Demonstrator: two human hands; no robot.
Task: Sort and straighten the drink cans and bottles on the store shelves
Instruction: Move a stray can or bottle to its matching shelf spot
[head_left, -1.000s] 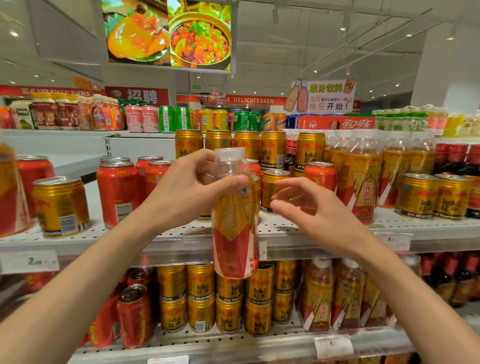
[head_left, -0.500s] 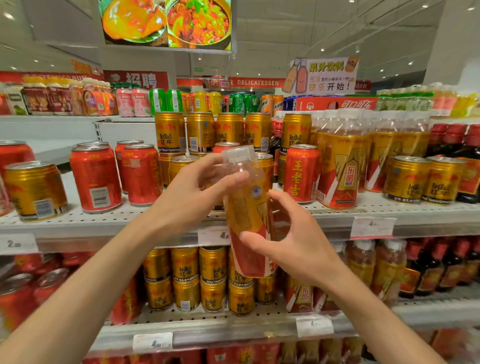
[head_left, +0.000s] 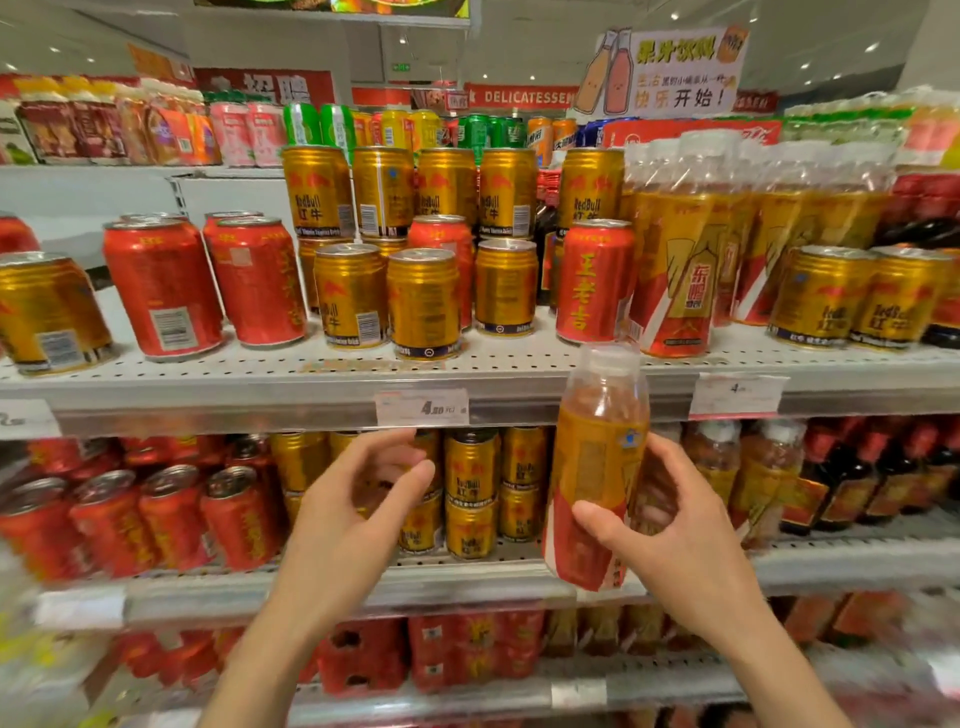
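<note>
My right hand (head_left: 670, 525) grips an orange drink bottle (head_left: 597, 467) with a clear cap and a gold and red label, held upright in front of the lower shelf. My left hand (head_left: 358, 514) hovers to its left with fingers loosely curled, holding nothing. On the upper shelf (head_left: 311, 384) stand gold cans (head_left: 423, 301), red cans (head_left: 161, 286) and a lone red can (head_left: 592, 280) beside matching orange bottles (head_left: 680, 260). More of these bottles (head_left: 717, 457) stand on the lower shelf behind the held one.
Gold cans (head_left: 472, 488) are stacked on the lower shelf (head_left: 467, 582), with tilted red cans (head_left: 171, 514) to the left and dark bottles (head_left: 852, 483) to the right. Price tags (head_left: 421, 408) line the shelf edge. Red packs (head_left: 431, 654) sit below.
The bottle passed from my left hand to my right hand and came down and right, from the upper shelf level to the lower one. My left hand let go and dropped.
</note>
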